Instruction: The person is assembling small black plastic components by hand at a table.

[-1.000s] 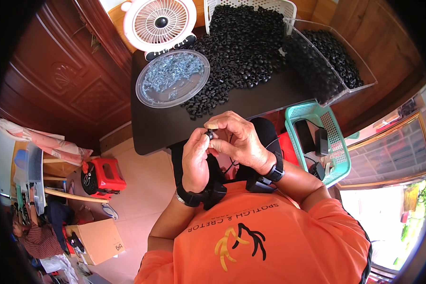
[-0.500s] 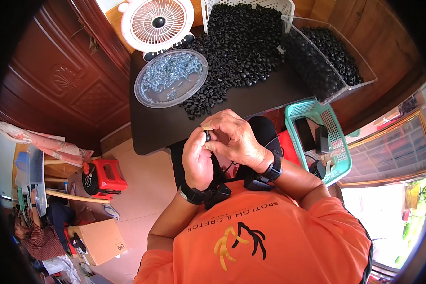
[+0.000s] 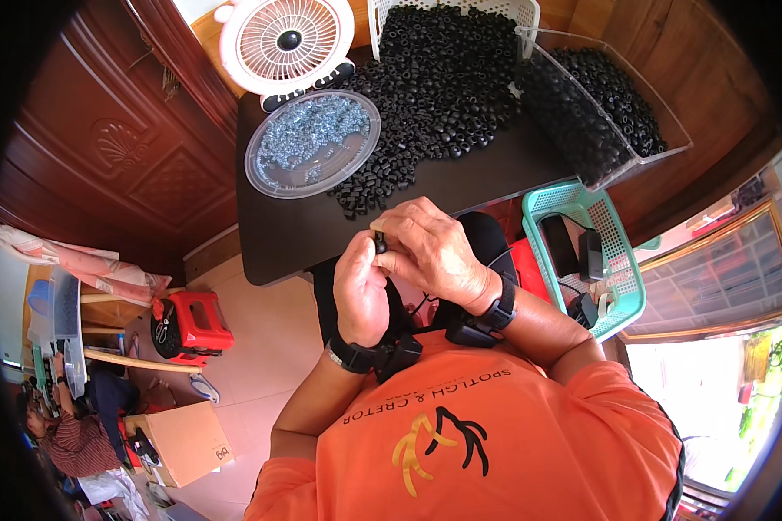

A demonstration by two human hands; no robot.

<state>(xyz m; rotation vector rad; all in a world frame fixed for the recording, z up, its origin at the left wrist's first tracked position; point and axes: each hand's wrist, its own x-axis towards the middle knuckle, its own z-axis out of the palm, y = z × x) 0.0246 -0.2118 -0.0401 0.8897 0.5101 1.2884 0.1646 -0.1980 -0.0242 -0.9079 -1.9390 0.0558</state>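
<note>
Between the fingertips of both hands, just off the near table edge, sits a small black ring-like part (image 3: 380, 244). My left hand (image 3: 360, 300) is closed on its left side, thumb and fingers pressed together. From the right, my right hand (image 3: 434, 254) pinches the same part, its fingers partly covering it. A heap of similar black parts (image 3: 434, 95) covers the back of the dark table (image 3: 278, 234). On the left of the heap rests a round clear plastic lid (image 3: 313, 189) bearing many tiny clear bluish pieces (image 3: 313, 130).
A white fan (image 3: 288, 41) stands behind the lid. At the right, a clear bin (image 3: 582, 113) holds more black parts. Below it is a green basket (image 3: 627, 300) with dark devices. A red case (image 3: 202, 326) and a cardboard box (image 3: 181, 438) are on the floor. Another person is at far left.
My right hand's fingers have shifted slightly around the small black part, which stays pinched between both hands. The table things look the same.
</note>
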